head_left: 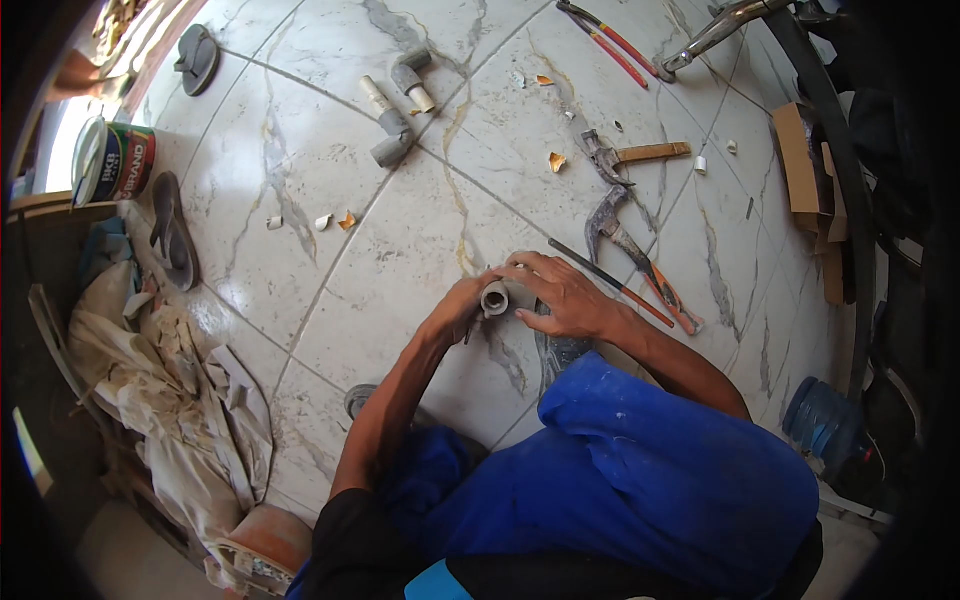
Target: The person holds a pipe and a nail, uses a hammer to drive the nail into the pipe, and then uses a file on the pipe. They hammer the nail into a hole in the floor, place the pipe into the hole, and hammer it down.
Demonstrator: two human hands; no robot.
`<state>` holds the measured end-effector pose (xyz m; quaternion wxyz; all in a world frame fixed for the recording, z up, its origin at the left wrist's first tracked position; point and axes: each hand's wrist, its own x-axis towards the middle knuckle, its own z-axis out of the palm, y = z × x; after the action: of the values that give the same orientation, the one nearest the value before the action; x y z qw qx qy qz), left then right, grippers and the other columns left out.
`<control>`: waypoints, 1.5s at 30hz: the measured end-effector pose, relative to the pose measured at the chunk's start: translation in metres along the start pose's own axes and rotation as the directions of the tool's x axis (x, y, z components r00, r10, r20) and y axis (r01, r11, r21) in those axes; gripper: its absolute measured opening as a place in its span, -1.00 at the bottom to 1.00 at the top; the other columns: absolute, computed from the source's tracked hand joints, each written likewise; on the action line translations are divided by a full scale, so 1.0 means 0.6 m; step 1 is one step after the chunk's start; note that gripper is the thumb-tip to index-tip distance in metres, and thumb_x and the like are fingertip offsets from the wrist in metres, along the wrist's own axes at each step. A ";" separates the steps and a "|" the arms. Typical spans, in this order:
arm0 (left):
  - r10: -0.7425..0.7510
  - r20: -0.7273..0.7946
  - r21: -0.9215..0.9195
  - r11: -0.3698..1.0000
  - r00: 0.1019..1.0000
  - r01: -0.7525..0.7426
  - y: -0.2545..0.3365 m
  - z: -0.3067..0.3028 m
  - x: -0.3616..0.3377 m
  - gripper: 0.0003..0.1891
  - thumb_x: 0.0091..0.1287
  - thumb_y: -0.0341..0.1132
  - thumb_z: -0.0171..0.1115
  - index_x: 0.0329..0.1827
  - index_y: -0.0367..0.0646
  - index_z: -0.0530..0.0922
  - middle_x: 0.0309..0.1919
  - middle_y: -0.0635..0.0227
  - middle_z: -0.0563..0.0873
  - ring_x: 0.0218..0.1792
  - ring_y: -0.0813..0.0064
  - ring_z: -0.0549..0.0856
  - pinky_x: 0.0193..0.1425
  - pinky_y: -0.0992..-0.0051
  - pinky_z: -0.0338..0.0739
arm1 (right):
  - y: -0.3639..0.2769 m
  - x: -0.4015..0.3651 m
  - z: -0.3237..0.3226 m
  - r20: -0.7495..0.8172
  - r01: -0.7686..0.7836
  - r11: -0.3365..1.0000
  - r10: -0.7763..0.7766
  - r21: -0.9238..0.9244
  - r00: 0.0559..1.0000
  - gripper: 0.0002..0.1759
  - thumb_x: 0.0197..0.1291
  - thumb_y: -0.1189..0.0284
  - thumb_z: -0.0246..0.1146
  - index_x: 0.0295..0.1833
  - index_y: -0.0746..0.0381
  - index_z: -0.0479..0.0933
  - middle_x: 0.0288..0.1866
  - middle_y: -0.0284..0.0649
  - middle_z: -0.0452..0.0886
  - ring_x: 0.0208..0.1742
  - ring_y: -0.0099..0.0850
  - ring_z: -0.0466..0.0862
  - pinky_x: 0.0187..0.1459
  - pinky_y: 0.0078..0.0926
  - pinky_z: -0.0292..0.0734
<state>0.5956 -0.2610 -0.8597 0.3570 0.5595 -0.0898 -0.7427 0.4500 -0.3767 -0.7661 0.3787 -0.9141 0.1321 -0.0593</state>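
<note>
A grey pipe fitting [495,299] is between my hands above the tiled floor, its round open end facing up. My left hand [462,306] wraps round the fitting's left side, fingers closed on it. Over its right side curves my right hand [560,297], with the fingertips reaching the top near my left hand and the thumb apart from the fingers. Whether those fingertips press on the fitting is hard to tell. A dark thin rod [610,282] with a red end lies just right of my right hand.
Two hammers [655,152] [635,250] and red-handled pliers [610,48] lie at the right. Grey pipe elbows [392,122] [412,75] are ahead. Sandals [176,235] [198,62], a paint bucket [115,162] and crumpled cloth [150,390] are left. A cardboard box [800,170] and water bottle [822,417] are right.
</note>
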 end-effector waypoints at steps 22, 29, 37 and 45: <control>0.555 0.111 0.394 0.737 0.824 -0.549 0.020 0.075 0.036 -0.65 0.31 -0.32 0.07 0.12 -0.24 0.51 -0.16 0.11 0.69 -0.04 0.41 0.62 0.08 0.48 0.43 | 0.098 -0.047 -0.034 -0.065 -0.451 0.883 0.447 -0.126 0.892 -0.47 -0.05 0.10 0.39 -0.16 0.26 0.39 -0.38 -0.09 0.56 -0.31 -0.14 0.61 -0.31 -0.25 0.47; 0.284 0.265 0.375 0.850 0.922 -0.369 0.032 0.055 0.017 -0.46 0.44 0.03 -0.11 0.16 -0.27 0.48 -0.01 0.19 0.64 0.07 0.46 0.55 0.21 0.50 0.34 | 0.087 -0.135 -0.025 -0.171 -0.445 0.891 0.425 -0.094 0.889 -0.47 -0.05 0.18 0.42 -0.13 0.28 0.37 -0.47 -0.08 0.55 -0.45 -0.11 0.61 -0.42 -0.28 0.49; 0.517 -0.098 0.469 0.777 0.850 -0.419 0.080 0.048 -0.035 -0.51 0.45 0.03 -0.12 -0.13 -0.29 0.54 -0.58 0.53 0.37 -0.52 0.70 0.32 -0.43 0.62 0.23 | 0.042 -0.236 0.026 -0.225 -0.421 0.861 0.366 -0.287 0.903 -0.52 -0.04 0.31 0.39 -0.06 0.33 0.41 -0.43 -0.10 0.57 -0.43 -0.21 0.64 -0.41 -0.37 0.56; 0.678 -0.102 0.298 0.719 0.728 -0.628 0.152 0.106 -0.071 -0.62 0.45 -0.09 -0.03 -0.15 -0.30 0.52 -0.58 0.49 0.44 -0.55 0.71 0.36 -0.45 0.66 0.24 | 0.065 -0.190 -0.022 0.018 -0.328 0.944 0.328 0.031 0.945 -0.56 -0.04 0.44 0.31 -0.01 0.34 0.43 -0.13 -0.08 0.54 -0.16 -0.10 0.59 -0.13 -0.30 0.52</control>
<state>0.5829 -0.3174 -0.7555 0.5327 0.6033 -0.3352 -0.4898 0.3305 -0.3798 -0.7853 0.3995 -0.8732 0.2789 0.0083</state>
